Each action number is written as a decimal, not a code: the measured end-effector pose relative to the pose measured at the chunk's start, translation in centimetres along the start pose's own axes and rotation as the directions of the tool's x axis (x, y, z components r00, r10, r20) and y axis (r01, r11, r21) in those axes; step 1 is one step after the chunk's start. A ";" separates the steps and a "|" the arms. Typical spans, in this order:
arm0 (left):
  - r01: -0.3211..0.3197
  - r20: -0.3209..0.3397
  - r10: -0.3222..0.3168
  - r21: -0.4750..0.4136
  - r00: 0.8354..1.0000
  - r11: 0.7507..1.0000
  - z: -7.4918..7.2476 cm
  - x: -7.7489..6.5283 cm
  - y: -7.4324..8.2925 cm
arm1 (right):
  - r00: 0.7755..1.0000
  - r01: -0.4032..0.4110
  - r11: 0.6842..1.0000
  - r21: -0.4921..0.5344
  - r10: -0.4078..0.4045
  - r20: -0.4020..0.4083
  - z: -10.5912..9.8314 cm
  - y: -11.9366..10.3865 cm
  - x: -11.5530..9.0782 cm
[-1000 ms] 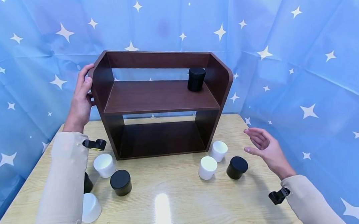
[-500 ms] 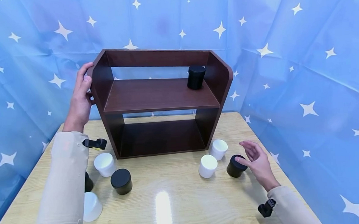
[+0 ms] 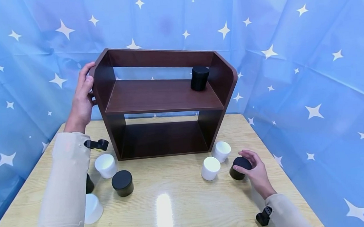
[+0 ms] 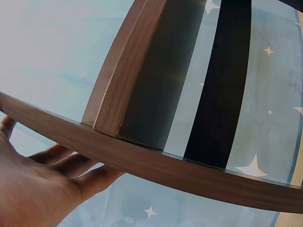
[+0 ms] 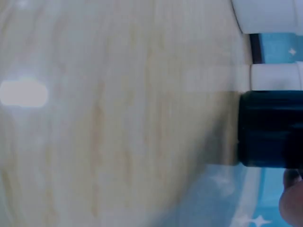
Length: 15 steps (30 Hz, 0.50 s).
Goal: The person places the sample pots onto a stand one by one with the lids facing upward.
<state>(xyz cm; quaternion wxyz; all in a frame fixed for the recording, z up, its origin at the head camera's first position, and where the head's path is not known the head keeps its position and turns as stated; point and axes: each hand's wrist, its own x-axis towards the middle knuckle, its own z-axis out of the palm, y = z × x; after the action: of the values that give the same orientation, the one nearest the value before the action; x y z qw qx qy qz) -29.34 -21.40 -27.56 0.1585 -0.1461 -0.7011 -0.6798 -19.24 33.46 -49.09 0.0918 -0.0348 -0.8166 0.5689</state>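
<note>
In the head view my left hand grips the left side panel of a dark brown two-tier shelf; in the left wrist view the fingers lie behind the panel's edge. At the right of the table my right hand hovers over a black lidded jar, thumb on the near side and fingers beyond it, spread apart. The right wrist view shows a fingertip right beside the black jar. On the upper tier stands another black jar, at its right end.
Two white jars stand left of the right hand. On the left are a white jar, a black jar, and another white jar and a black jar partly behind the sleeve. A starry blue curtain surrounds the table.
My right hand has moved left and down from the table's right edge to the black jar. The left hand still holds the shelf.
</note>
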 end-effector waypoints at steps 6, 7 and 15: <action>-0.002 -0.001 0.002 0.010 1.000 1.000 -0.1 0.0 0.0 | 0.999 -0.054 0.998 -0.018 0.054 0.000 0.5 0.4 -0.3; -0.002 -0.001 0.002 0.011 1.000 1.000 0.0 0.0 0.0 | 0.998 -0.063 0.998 -0.022 0.064 0.001 0.5 0.4 -0.4; 0.002 -0.002 -0.001 0.009 1.000 1.000 0.0 0.0 -0.1 | 0.991 -0.134 0.987 -0.093 0.136 0.011 0.7 0.8 -0.2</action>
<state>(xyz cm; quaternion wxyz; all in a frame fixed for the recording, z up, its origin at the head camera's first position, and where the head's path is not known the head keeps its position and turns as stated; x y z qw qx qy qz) -29.39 -21.41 -27.60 0.1594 -0.1440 -0.7039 -0.6770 -19.20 33.02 -50.11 0.0440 -0.0894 -0.8385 0.5357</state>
